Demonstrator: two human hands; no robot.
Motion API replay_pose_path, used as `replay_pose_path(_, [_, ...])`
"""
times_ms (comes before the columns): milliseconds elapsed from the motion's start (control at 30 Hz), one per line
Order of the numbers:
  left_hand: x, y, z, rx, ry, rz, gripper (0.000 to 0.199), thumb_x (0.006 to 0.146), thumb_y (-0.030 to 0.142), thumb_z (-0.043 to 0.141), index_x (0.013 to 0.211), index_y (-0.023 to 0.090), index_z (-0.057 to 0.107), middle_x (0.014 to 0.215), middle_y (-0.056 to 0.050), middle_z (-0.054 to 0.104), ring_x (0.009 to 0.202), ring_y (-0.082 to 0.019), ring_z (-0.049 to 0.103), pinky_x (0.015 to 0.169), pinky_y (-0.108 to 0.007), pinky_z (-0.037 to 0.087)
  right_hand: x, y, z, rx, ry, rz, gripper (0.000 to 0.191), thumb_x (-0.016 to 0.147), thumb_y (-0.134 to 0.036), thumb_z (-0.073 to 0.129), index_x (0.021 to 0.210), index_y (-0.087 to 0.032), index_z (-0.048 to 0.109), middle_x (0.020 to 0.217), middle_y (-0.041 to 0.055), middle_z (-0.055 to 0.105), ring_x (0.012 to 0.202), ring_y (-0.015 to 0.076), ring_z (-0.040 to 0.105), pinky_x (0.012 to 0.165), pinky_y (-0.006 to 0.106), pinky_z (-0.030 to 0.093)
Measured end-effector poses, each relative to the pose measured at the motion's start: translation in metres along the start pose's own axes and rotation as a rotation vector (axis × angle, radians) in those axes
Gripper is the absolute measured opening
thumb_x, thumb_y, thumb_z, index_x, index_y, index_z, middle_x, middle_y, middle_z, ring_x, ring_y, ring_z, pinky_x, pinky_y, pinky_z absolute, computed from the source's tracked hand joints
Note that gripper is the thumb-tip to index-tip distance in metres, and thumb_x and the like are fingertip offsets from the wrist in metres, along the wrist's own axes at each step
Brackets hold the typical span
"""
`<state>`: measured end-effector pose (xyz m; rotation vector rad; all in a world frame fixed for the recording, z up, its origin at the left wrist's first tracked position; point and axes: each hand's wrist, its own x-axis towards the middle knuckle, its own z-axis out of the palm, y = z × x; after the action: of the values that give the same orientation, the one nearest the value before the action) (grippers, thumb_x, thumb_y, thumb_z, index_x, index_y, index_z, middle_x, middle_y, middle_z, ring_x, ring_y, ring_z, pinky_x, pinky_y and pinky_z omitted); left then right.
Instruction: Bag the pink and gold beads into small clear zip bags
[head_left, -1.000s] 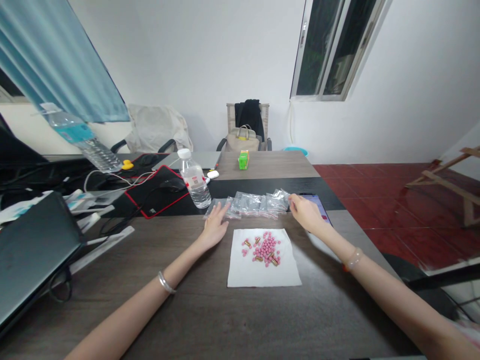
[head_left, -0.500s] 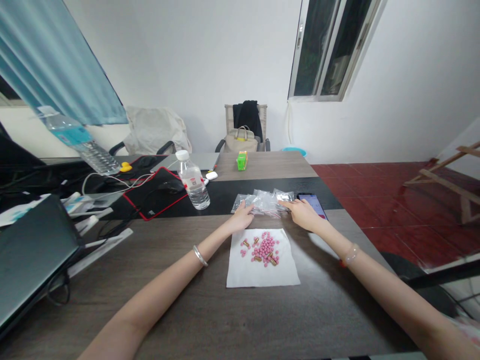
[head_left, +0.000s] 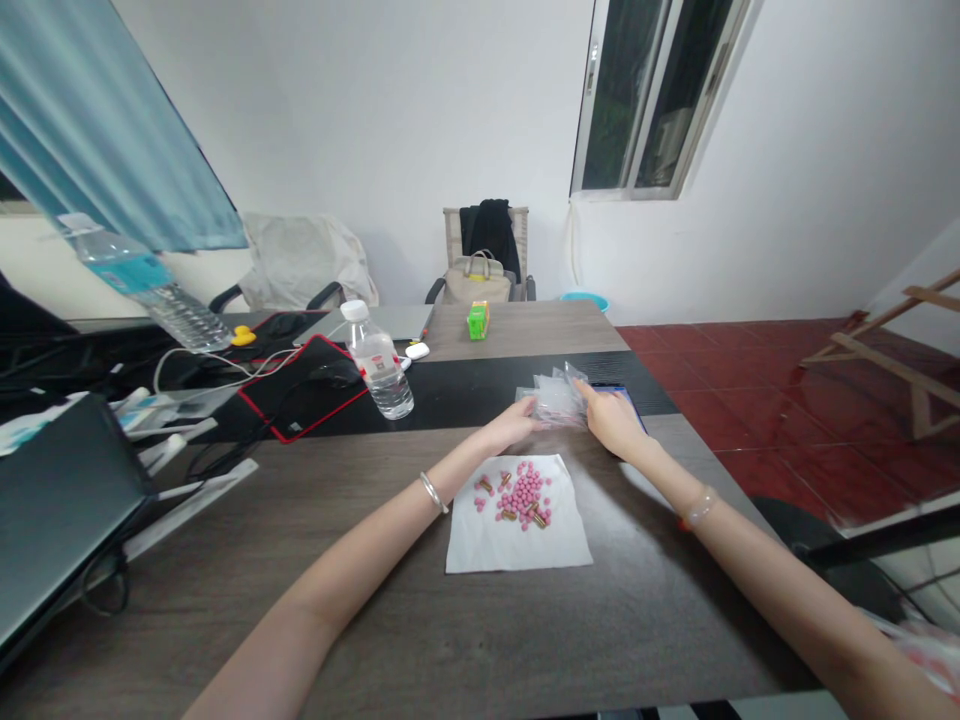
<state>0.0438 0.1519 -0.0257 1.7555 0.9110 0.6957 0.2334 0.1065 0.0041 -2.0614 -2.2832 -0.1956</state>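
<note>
A bunched pile of small clear plastic bags (head_left: 555,402) lies on the dark band across the desk, between my two hands. My left hand (head_left: 513,424) has its fingers closed on the pile's left edge. At the right edge, my right hand (head_left: 611,420) grips the bags, one bag's corner standing up by its fingers. Nearer to me is a white paper sheet (head_left: 487,545) bearing many round pink pills (head_left: 523,490) and several brown-gold capsules (head_left: 538,518). A phone (head_left: 636,408) lies partly hidden behind my right hand.
A water bottle (head_left: 379,362) stands left of the bags, beside a red-edged black mouse pad (head_left: 300,395). Farther back sits a small green box (head_left: 478,320). A laptop (head_left: 71,510), cables and a larger tilted bottle (head_left: 150,285) occupy the left side.
My left hand has moved right, and the spread bags are now pushed together into a tighter pile against my right hand. The view has shifted slightly.
</note>
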Motion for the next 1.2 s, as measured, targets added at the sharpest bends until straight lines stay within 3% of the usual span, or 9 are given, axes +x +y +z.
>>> replay_pose_path(167, [-0.015,0.018,-0.018,0.054,0.118,-0.022,0.076,0.079,0.016,0.060,0.147,0.010,0.027,0.154,-0.023,0.027,0.143,-0.032,0.027,0.116,-0.048,0.026,-0.001,0.005,-0.021,0.207,0.254,0.200,0.046,0.091,-0.012,0.037,0.135,-0.010,0.047,0.100,0.0166,0.073,0.088,0.0260,0.069,0.083,0.035,0.046])
replay_pose_path(267, [-0.039,0.046,-0.025,0.404,0.215,0.287,0.095,0.074,0.030,0.071,0.151,0.013,0.018,0.160,-0.020,0.006,0.148,-0.032,0.007,0.119,-0.049,0.013,-0.006,-0.004,-0.041,0.554,0.425,0.205,0.038,0.089,-0.017,0.043,0.125,-0.011,0.054,0.100,0.0154,0.073,0.086,0.0241,0.069,0.079,0.034,0.048])
replay_pose_path(333, [-0.057,0.067,-0.025,0.590,0.230,0.461,0.102,0.073,0.036,0.073,0.152,0.017,0.012,0.160,-0.017,-0.001,0.148,-0.032,0.003,0.118,-0.050,0.011,-0.011,-0.019,-0.054,0.834,0.439,0.138,0.030,0.084,-0.022,0.051,0.111,-0.011,0.058,0.088,0.0119,0.073,0.075,0.0205,0.068,0.073,0.032,0.050])
replay_pose_path(500, [-0.088,0.087,-0.022,0.767,0.247,0.578,0.098,0.075,0.045,0.072,0.150,0.022,0.014,0.157,-0.016,0.023,0.145,-0.030,0.021,0.116,-0.050,0.015,-0.030,-0.068,-0.076,1.338,0.110,-0.083,0.022,0.073,-0.026,0.060,0.091,-0.018,0.053,0.062,-0.0012,0.065,0.052,0.0130,0.059,0.054,0.026,0.046])
replay_pose_path(600, [-0.095,0.079,-0.026,0.721,0.288,0.554,0.086,0.072,0.042,0.074,0.143,0.025,0.029,0.143,-0.014,0.048,0.132,-0.028,0.046,0.114,-0.050,0.019,-0.036,-0.087,-0.076,1.383,0.026,-0.119,0.018,0.071,-0.023,0.060,0.086,-0.020,0.050,0.056,-0.0038,0.061,0.048,0.0112,0.054,0.048,0.024,0.039])
replay_pose_path(700, [-0.099,0.070,-0.033,0.672,0.325,0.525,0.069,0.072,0.038,0.073,0.132,0.026,0.042,0.126,-0.009,0.062,0.115,-0.026,0.059,0.112,-0.050,0.021,-0.036,-0.093,-0.070,1.358,0.036,-0.111,0.018,0.072,-0.024,0.061,0.081,-0.021,0.046,0.052,-0.0059,0.058,0.046,0.0107,0.052,0.044,0.023,0.034])
replay_pose_path(900, [-0.106,0.058,-0.034,0.676,0.331,0.487,0.076,0.068,0.040,0.076,0.133,0.024,0.040,0.119,-0.008,0.062,0.110,-0.028,0.058,0.108,-0.051,0.026,-0.036,-0.094,-0.066,1.319,0.064,-0.083,0.021,0.074,-0.025,0.062,0.076,-0.022,0.041,0.053,-0.0052,0.059,0.046,0.0109,0.053,0.046,0.024,0.035])
replay_pose_path(1033, [-0.110,0.047,-0.026,0.592,0.405,0.507,0.072,0.072,0.033,0.072,0.134,0.022,0.037,0.110,-0.009,0.058,0.099,-0.025,0.056,0.089,-0.041,0.044,-0.040,-0.097,-0.068,1.351,0.033,-0.120,0.019,0.075,-0.024,0.061,0.073,-0.022,0.042,0.050,-0.0062,0.055,0.044,0.0089,0.048,0.045,0.023,0.032])
replay_pose_path(1200, [-0.122,0.040,-0.022,0.631,0.441,0.465,0.064,0.072,0.034,0.071,0.129,0.021,0.044,0.099,-0.006,0.055,0.087,-0.022,0.053,0.077,-0.035,0.044,-0.048,-0.095,-0.060,1.393,0.006,-0.199,0.013,0.078,-0.025,0.059,0.078,-0.021,0.047,0.050,-0.0074,0.054,0.045,0.0077,0.043,0.045,0.023,0.029])
